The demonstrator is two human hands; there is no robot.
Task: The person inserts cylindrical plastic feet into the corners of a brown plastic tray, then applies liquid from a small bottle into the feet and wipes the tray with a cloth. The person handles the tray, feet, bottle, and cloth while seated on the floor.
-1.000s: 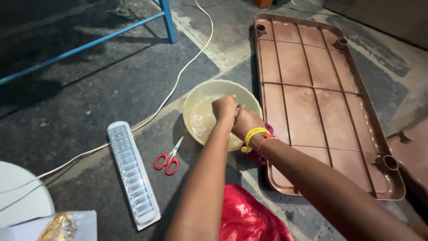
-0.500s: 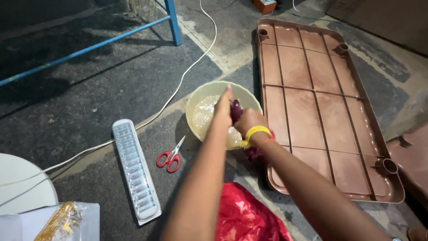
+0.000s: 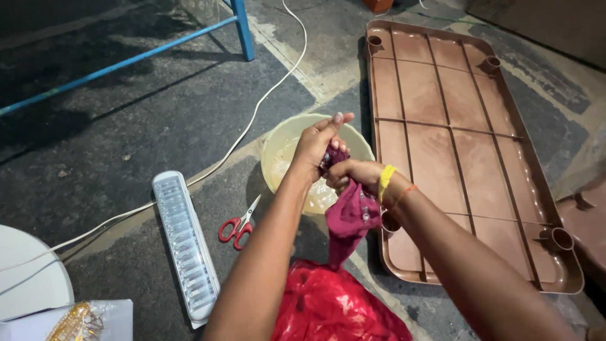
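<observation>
Both hands meet over a pale yellow bowl [image 3: 282,140] of soapy water on the floor. My left hand [image 3: 317,144] and my right hand [image 3: 351,173] grip the wet end of a dark red cloth [image 3: 351,217]. The cloth hangs down from my hands toward a bright red fabric heap [image 3: 328,305] near my lap. A yellow band circles my right wrist.
Red-handled scissors [image 3: 238,225] lie left of the bowl, beside a long white lamp bar [image 3: 185,243]. An upturned brown plastic table [image 3: 467,139] lies to the right. A white cable [image 3: 252,120] crosses the floor. A blue frame leg [image 3: 242,28] stands at the back; a white round thing [image 3: 25,278] sits bottom left.
My hands have lifted out of the bowl, and the dark red cloth now hangs from them above the rim. The view has tilted slightly.
</observation>
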